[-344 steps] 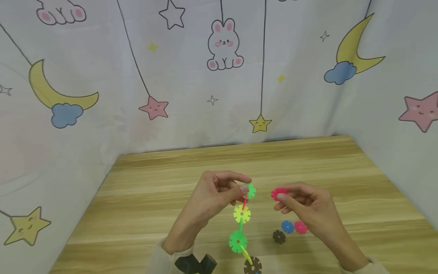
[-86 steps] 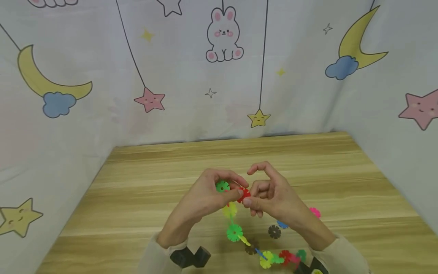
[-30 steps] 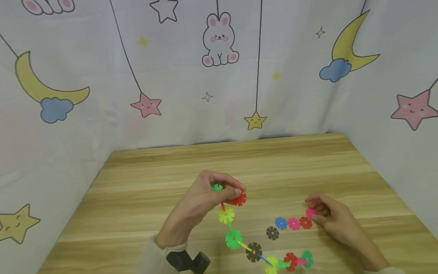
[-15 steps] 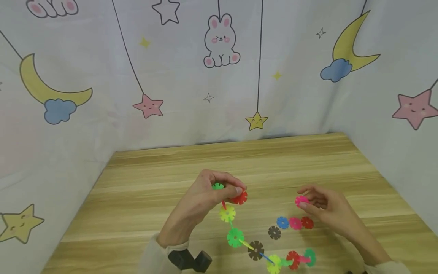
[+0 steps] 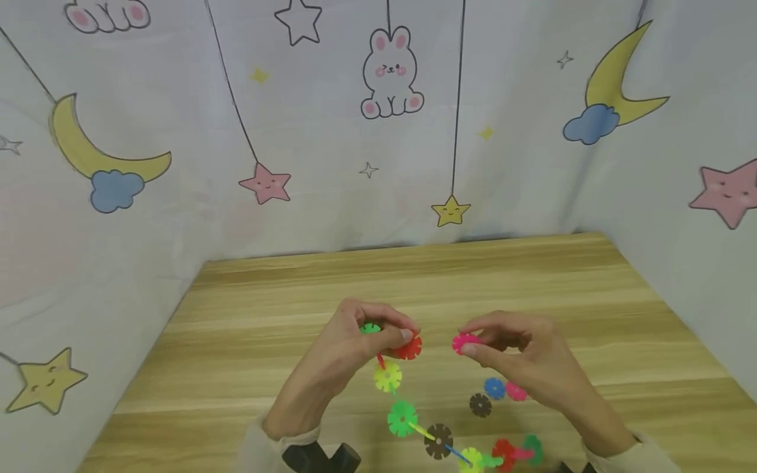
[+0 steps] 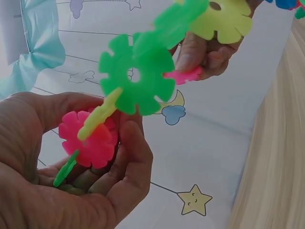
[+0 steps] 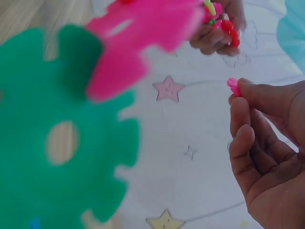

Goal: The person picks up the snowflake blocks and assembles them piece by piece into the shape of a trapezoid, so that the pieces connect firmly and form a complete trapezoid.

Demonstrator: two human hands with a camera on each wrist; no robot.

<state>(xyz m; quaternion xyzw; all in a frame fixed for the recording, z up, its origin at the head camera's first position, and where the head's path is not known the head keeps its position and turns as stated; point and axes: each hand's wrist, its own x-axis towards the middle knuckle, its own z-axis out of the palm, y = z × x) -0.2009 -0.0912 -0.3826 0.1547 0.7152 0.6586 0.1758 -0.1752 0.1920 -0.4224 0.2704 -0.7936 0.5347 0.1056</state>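
Observation:
My left hand pinches a red notched plastic disc between thumb and fingers. That disc belongs to a chain of interlocked snowflake discs, which runs past a bright green disc by the palm. Below it hang a yellow disc, a green disc and a brown disc. The chain bends right to a dark green disc, blurred close up in the right wrist view. Slightly apart from the red disc, my right hand pinches a single pink disc by its edge.
Loose on the wooden table lie a blue disc, a dark brown disc and another pink disc, partly behind the right forearm. A white printed curtain stands along the back and sides.
The red disc has joined the chain's upper end since the earliest frame. My right hand has picked up a pink disc beside the loose ones and brought it left, close to my left hand.

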